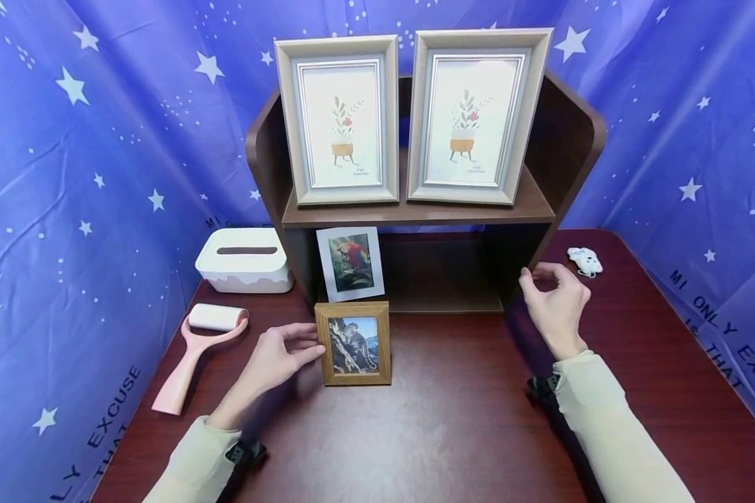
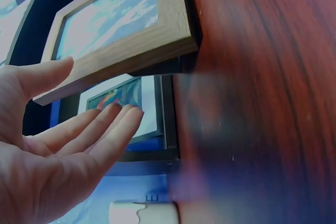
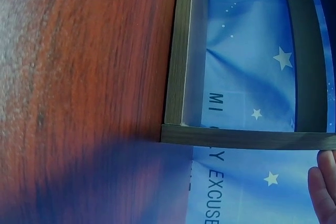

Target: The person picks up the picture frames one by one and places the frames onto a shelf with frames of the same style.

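Observation:
My left hand [image 1: 278, 360] is at the left edge of a small wooden picture frame [image 1: 355, 344] holding a snow leopard picture. In the left wrist view its thumb [image 2: 50, 74] lies at the frame's edge, while the extended fingers [image 2: 113, 129] spread behind it, apart from the thumb. A white parrot picture frame [image 1: 351, 264] leans inside the lower shelf, just behind the wooden one. My right hand [image 1: 555, 302] has its fingertips at the outer right side of the dark brown shelf unit [image 1: 579, 133]; the right wrist view shows only some of its fingers [image 3: 324, 182].
Two large light frames with plant prints, a left one [image 1: 342, 133] and a right one [image 1: 475, 126], stand on the upper shelf. At left are a white tissue box [image 1: 245, 276] and a pink-handled lint roller [image 1: 189, 363]. A small white figure [image 1: 585, 261] lies far right.

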`<state>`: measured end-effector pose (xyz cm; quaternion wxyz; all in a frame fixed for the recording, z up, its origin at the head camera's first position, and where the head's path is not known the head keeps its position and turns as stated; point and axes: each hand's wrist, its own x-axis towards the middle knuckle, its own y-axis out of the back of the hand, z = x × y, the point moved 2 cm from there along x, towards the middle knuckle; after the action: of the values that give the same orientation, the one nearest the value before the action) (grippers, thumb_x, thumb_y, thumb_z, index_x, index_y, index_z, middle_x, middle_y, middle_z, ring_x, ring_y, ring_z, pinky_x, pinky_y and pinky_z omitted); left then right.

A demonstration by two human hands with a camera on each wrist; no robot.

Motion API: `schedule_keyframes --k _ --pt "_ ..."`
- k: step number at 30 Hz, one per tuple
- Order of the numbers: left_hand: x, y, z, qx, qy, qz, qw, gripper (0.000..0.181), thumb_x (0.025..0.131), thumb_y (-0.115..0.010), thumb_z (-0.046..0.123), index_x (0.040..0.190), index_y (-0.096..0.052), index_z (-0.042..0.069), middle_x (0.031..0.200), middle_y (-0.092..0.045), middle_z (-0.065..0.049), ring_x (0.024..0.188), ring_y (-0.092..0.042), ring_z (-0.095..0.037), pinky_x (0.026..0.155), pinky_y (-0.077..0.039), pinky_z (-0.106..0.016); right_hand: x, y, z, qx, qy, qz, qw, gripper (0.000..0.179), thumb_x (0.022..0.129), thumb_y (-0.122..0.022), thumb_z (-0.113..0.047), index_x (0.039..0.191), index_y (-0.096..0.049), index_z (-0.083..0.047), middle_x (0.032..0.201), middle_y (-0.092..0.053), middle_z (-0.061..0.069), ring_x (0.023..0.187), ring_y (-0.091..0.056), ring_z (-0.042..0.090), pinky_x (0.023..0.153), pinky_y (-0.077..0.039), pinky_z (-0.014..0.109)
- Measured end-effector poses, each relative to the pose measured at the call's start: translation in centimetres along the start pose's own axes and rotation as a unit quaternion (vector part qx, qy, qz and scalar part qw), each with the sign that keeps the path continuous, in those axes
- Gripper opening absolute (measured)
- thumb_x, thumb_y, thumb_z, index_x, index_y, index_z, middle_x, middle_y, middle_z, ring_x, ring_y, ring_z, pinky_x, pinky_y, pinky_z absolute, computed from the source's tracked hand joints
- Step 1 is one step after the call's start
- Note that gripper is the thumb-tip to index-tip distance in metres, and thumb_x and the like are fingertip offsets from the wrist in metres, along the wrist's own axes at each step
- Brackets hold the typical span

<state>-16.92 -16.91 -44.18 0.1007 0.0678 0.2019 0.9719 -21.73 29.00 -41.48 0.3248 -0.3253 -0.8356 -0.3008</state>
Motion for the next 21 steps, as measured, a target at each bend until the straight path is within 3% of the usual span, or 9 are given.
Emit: schedule_keyframes --k 5,13,21 --pt "-0.1 -0.7 -0.2 0.004 0.018 -0.012 0.9998 0.034 0.079 -0.079 0.011 0.109 -0.069 -0.001 0.097 -0.071 -0.009 0.086 -0.069 -0.022 0.070 -0.056 -0.028 0.0 0.0 -0.1 0.004 0.003 0.005 1.0000 0.010 0.076 -0.073 -0.012 0.078 -0.071 -0.003 0.071 -0.068 0.006 0.065 -0.059 0.021 0.069 -0.033 0.021" --pt "-0.2 -1.1 -0.5 0.026 0.013 -0.009 0.9995 0.024 0.079 -0.078 0.006 0.102 -0.070 0.001 0.093 -0.071 -0.006 0.083 -0.069 -0.017 0.071 -0.055 -0.026 -0.1 -0.1 0.2 0.003 0.007 -0.002 1.0000 0.011 0.077 -0.072 -0.012 0.078 -0.070 -0.001 0.071 -0.067 0.008 0.066 -0.060 0.023 0.071 -0.033 0.028" --pt "0.1 -1.3 -0.6 0.044 0.003 -0.005 0.9990 0.016 0.079 -0.076 0.002 0.094 -0.070 0.003 0.085 -0.071 -0.003 0.077 -0.068 -0.015 0.067 -0.055 -0.027 0.0 -0.1 0.3 -0.001 0.006 -0.008 1.0000 0.014 0.078 -0.071 -0.014 0.079 -0.069 0.000 0.072 -0.067 0.009 0.069 -0.059 0.017 0.073 -0.033 0.036"
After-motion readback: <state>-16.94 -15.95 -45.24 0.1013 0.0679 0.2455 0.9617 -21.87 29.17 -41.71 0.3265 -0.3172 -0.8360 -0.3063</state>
